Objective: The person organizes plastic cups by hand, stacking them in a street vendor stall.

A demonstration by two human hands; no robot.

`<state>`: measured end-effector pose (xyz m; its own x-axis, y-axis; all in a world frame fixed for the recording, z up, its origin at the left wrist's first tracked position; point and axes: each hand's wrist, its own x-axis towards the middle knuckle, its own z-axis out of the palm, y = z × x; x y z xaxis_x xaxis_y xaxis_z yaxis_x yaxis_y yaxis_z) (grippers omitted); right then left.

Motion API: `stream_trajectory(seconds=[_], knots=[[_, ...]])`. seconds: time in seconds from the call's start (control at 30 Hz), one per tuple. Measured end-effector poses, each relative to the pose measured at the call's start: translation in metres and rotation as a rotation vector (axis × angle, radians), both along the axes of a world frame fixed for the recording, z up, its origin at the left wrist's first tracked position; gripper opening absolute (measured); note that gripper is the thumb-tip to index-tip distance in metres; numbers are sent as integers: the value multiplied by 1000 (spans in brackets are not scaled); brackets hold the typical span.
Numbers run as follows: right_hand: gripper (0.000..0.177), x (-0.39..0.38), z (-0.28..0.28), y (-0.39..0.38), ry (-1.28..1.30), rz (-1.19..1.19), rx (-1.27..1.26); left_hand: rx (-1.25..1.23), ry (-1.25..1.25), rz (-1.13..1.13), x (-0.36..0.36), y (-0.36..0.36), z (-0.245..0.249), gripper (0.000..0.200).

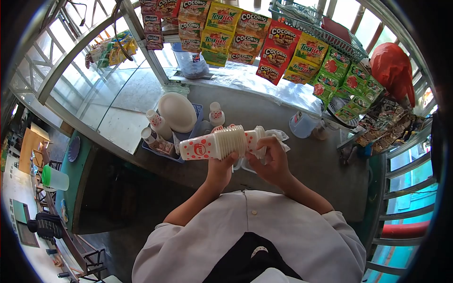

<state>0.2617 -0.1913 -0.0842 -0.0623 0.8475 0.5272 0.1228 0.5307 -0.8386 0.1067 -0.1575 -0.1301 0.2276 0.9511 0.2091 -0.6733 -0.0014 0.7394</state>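
A long stack of nested plastic cups, printed with red dots, lies sideways in front of my chest. From below, my left hand is wrapped round its middle, next to the close-set rims. Closed on the right part of the stack is my right hand, near a clear plastic bag. Behind the hands, a blue basket holds a pale oval stack of plates or lids and several upright cup stacks. One more short cup stack stands beside the basket.
Drink sachet strips hang across the counter's far side. A clear tub and a pale blue container stand below them. A red bag hangs at right. To the left are a glass case and a green-lidded jar.
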Motion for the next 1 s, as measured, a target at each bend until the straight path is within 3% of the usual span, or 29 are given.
stream_trajectory(seconds=[0.23,0.33,0.4,0.53,0.77,1.0], knots=[[13,3,1,5,-55,-56,68,-48,-105,-8,0,0,11,90],[14,6,0,0,-88,11,-45,-51,-36,-39,-3,2,4,92],[13,4,1,0,-76,17,-45,74,39,-58,-4,3,2,87],[13,4,1,-2,-92,8,-78,1,108,-28,-1,-3,7,88],[15,7,11,0,-166,-60,57,-13,87,68,-3,1,3,94],[19,2,15,-1,10,-34,-11,88,97,16,-1,-5,-2,91]])
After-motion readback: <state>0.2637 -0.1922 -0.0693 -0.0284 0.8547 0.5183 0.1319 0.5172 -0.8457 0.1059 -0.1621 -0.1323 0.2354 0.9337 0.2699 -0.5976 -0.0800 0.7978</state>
